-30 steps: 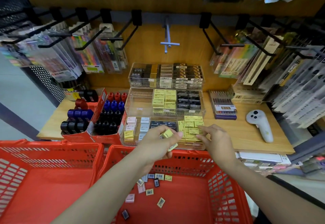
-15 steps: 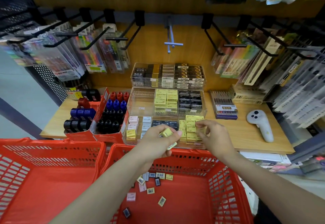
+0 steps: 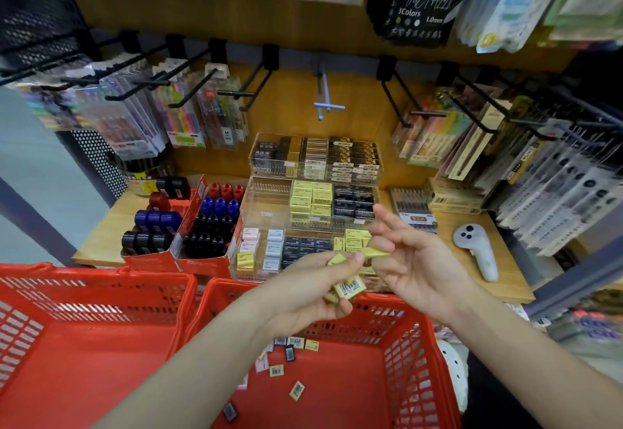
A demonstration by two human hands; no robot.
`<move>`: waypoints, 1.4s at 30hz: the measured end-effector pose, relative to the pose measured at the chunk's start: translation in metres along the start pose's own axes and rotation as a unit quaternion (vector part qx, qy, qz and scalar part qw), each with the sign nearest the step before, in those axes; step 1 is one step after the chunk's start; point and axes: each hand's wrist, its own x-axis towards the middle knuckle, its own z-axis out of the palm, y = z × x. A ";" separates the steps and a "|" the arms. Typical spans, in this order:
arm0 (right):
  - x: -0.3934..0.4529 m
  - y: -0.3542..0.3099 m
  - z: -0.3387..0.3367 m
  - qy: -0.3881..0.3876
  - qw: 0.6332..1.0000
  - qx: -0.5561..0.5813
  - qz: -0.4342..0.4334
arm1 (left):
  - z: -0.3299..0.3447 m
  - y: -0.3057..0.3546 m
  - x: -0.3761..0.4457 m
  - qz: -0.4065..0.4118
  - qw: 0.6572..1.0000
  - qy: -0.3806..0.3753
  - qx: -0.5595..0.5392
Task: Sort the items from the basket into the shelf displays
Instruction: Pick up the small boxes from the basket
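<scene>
Right hand (image 3: 418, 266) pulled back from the far tray (image 3: 269, 192) toward the left hand (image 3: 313, 283), pinching one yellow eraser (image 3: 376, 253), long axis left-right. Left grip clenched spare erasers (image 3: 349, 288) over the basket (image 3: 404, 344); yellow slot lay just far of the right hand.

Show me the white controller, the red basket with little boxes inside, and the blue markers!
white controller (image 3: 475, 250), head view, middle of its body
red basket (image 3: 340, 408), head view, bare floor
blue markers (image 3: 219, 205), head view, middle cap

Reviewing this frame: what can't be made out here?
- Head view: number of yellow erasers in the left hand; fingers cover them.
- Eraser at the right hand: motion-blurred, grip unclear.
- Labels on items in the red basket: too small.
- Front tray: partly behind hands.
</scene>
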 end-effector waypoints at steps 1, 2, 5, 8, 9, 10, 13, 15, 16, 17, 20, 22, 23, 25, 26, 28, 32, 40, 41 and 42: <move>0.000 0.001 0.000 0.003 1.000 -0.016 -0.005 | -0.001 0.000 0.000 0.002 1.000 -0.004 0.002; -0.001 0.002 0.001 0.002 1.000 -0.023 -0.005 | -0.001 0.000 -0.001 0.003 1.000 -0.005 0.008; 0.000 0.006 0.000 -0.008 1.000 -0.014 0.005 | -0.003 0.000 0.000 0.007 1.000 -0.001 0.019; -0.001 0.002 -0.005 0.021 0.985 -0.173 -0.010 | -0.005 0.002 0.002 0.016 0.999 0.030 0.007; -0.002 0.000 -0.009 0.042 0.954 -0.294 -0.029 | -0.007 0.002 0.003 0.028 0.998 0.050 0.018; -0.003 -0.002 -0.013 0.065 0.911 -0.403 -0.052 | -0.009 0.002 0.005 0.046 0.996 0.069 0.044; -0.007 -0.004 -0.023 0.073 0.866 -0.482 -0.106 | -0.013 0.001 0.009 0.110 0.980 0.098 0.133; -0.008 -0.002 -0.027 0.061 0.870 -0.472 -0.127 | -0.015 -0.002 0.012 0.147 0.966 0.107 0.182; -0.007 -0.001 -0.029 0.056 0.860 -0.488 -0.137 | -0.016 -0.004 0.013 0.163 0.960 0.108 0.202; -0.005 0.000 -0.031 0.049 0.847 -0.509 -0.143 | -0.017 -0.006 0.015 0.175 0.955 0.106 0.214; 0.002 0.000 -0.047 0.063 0.798 -0.577 -0.161 | -0.025 -0.011 0.022 0.176 0.948 0.103 0.243; 0.010 -0.005 -0.068 0.116 0.718 -0.659 -0.190 | -0.035 -0.013 0.030 0.139 0.942 0.132 0.274; 0.014 -0.008 -0.081 0.145 0.677 -0.694 -0.198 | -0.042 -0.015 0.036 0.120 0.931 0.155 0.307; 0.022 -0.010 -0.105 0.195 0.627 -0.728 -0.199 | -0.054 -0.021 0.050 0.084 0.899 0.194 0.383; 0.026 -0.008 -0.115 0.213 0.617 -0.732 -0.198 | -0.057 -0.023 0.057 0.068 0.887 0.199 0.412; 0.034 -0.001 -0.129 0.227 0.610 -0.733 -0.199 | -0.059 -0.028 0.070 0.044 0.869 0.188 0.456; 0.052 0.015 -0.136 0.238 0.623 -0.718 -0.199 | -0.054 -0.027 0.085 0.033 0.833 0.187 0.521; 0.062 0.031 -0.133 0.279 0.683 -0.642 -0.209 | -0.048 -0.021 0.098 0.023 0.755 0.206 0.622; 0.062 0.031 -0.132 0.280 0.687 -0.637 -0.210 | -0.047 -0.021 0.098 0.022 0.750 0.210 0.627; 0.063 0.032 -0.131 0.280 0.689 -0.633 -0.211 | -0.046 -0.022 0.099 0.021 0.746 0.212 0.632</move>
